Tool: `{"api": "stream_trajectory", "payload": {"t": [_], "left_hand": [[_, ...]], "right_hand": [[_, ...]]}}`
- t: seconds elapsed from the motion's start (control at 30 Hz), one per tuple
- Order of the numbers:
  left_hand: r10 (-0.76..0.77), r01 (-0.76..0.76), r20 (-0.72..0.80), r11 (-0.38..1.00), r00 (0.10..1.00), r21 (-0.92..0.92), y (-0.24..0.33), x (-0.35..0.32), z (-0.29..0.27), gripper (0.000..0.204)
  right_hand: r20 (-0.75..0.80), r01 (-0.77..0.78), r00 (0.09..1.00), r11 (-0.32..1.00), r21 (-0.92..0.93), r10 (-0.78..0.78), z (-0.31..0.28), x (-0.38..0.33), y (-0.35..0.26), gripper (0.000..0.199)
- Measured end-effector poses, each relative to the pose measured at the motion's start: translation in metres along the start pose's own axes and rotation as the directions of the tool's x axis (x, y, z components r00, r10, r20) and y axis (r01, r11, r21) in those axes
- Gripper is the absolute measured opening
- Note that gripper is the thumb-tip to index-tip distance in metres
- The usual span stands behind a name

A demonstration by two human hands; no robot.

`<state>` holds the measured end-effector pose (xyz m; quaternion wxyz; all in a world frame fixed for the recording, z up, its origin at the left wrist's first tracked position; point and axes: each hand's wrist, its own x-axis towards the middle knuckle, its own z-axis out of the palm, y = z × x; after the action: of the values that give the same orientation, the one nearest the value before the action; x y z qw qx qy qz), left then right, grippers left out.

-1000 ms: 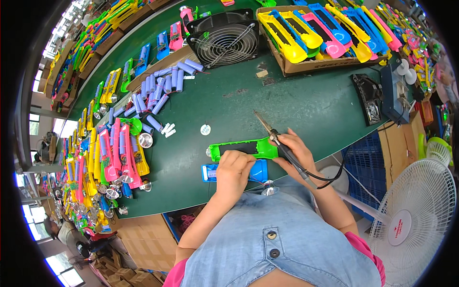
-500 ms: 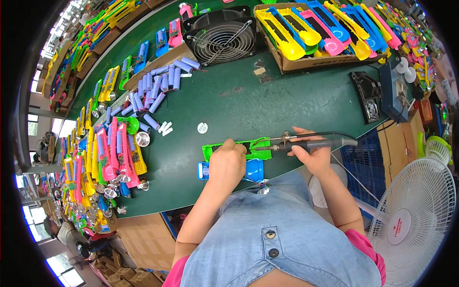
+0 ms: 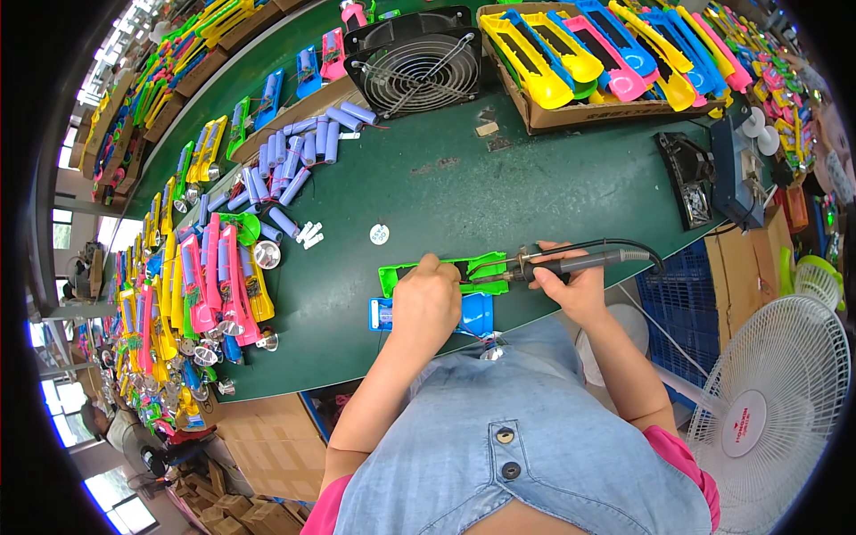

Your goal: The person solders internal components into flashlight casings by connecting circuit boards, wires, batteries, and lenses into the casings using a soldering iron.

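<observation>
The right hand [image 3: 575,283] is wrapped around the smooth, rod-shaped handle of a soldering iron [image 3: 602,261], its thin metal tip inside a trough-shaped green plastic casing [image 3: 497,283] on the scuffed, dark green table [image 3: 553,196]. The left hand [image 3: 428,299] bunches its fingers over the casing; I cannot tell whether they pinch anything. A glossy blue plastic casing [image 3: 479,312] lies just beside, nearer the body.
</observation>
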<state>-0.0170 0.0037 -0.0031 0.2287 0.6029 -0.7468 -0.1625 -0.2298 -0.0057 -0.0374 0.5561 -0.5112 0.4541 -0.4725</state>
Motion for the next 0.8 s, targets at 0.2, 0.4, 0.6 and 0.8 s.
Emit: {"api": "stream_trajectory", "payload": {"t": [0.2, 0.4, 0.6, 0.8], "left_hand": [[-0.006, 0.006, 0.015, 1.000, 1.000, 0.017, 0.000, 0.000, 0.000, 0.004], [-0.018, 0.017, 0.025, 0.998, 1.000, 0.053, 0.000, 0.000, 0.000, 0.005], [-0.028, 0.027, 0.032, 0.998, 0.999, 0.052, 0.002, 0.001, 0.001, 0.005], [-0.032, 0.027, 0.054, 0.995, 0.998, 0.094, 0.004, 0.000, -0.001, 0.005]], "right_hand": [[0.085, 0.169, 0.984, 0.971, -0.170, -0.157, -0.003, -0.002, -0.004, 0.019], [-0.051, -0.003, 0.999, 0.992, 0.129, 0.009, 0.005, -0.026, -0.018, 0.023], [0.251, 0.379, 0.920, 0.842, -0.383, -0.300, 0.040, -0.030, -0.015, 0.065], [0.339, 0.410, 0.900, 0.802, -0.436, -0.275, 0.052, -0.030, -0.009, 0.080]]}}
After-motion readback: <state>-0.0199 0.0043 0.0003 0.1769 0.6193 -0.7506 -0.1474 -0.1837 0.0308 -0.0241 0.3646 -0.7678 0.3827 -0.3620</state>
